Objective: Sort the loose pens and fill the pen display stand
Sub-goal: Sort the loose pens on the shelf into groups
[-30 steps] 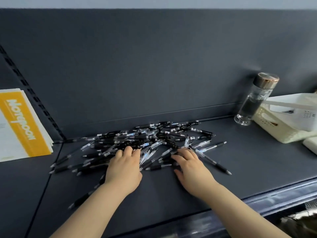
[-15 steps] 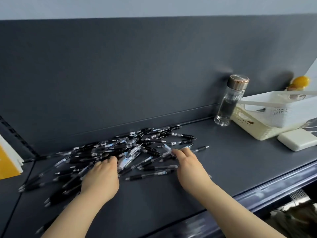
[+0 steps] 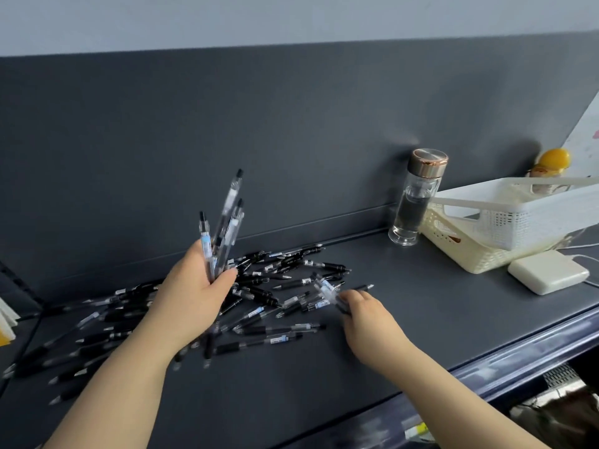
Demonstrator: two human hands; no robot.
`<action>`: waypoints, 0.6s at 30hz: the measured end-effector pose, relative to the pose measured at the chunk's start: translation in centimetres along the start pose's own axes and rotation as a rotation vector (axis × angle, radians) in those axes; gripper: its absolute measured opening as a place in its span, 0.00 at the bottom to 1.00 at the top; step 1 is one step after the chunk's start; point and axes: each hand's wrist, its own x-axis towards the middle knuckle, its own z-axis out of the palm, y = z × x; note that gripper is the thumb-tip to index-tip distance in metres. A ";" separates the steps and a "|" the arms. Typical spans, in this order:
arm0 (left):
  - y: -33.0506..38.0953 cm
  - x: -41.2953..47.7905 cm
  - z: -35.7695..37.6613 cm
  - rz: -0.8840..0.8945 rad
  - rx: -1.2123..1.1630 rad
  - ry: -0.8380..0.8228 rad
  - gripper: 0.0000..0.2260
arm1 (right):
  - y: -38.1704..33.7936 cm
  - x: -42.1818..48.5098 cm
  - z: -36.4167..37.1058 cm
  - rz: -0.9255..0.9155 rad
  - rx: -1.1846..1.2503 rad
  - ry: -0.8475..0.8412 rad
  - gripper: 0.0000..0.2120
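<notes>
Head view: my left hand (image 3: 194,293) grips a fan of clear-barrelled pens (image 3: 223,228) upright above the pile of loose pens (image 3: 259,286) on the dark shelf (image 3: 405,319). My right hand (image 3: 366,315) pinches a smaller bunch (image 3: 327,291) at the pile's right edge. They look light, stiff and slick, so I'd grip them mid-barrel, aligned. No display stand shows.
</notes>
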 end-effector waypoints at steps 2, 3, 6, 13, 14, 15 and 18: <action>1.5 0.5 1.3 -0.089 -0.375 -0.053 0.07 | 0.2 -0.6 -1.7 0.030 0.252 0.000 0.12; 2.1 0.6 2.3 -0.156 -0.567 -0.082 0.09 | 0.3 -0.9 -2.6 0.058 0.398 -0.019 0.10; 3.7 0.5 6.3 -0.406 -0.911 -0.155 0.07 | 0.9 -1.8 -4.5 0.160 0.764 -0.096 0.09; 7.2 -0.5 13.9 -0.653 -1.155 -0.248 0.06 | 3.2 -3.0 -4.5 0.138 1.102 -0.232 0.04; 7.8 -0.5 14.7 -0.670 -1.186 -0.256 0.06 | 3.5 -3.1 -4.5 0.129 1.119 -0.234 0.02; 8.2 -0.5 15.4 -0.684 -1.213 -0.260 0.06 | 3.9 -3.1 -4.5 0.123 1.131 -0.235 0.02; 9.4 -0.4 17.1 -0.724 -1.251 -0.241 0.06 | 5.3 -2.8 -4.5 0.125 1.140 -0.239 0.11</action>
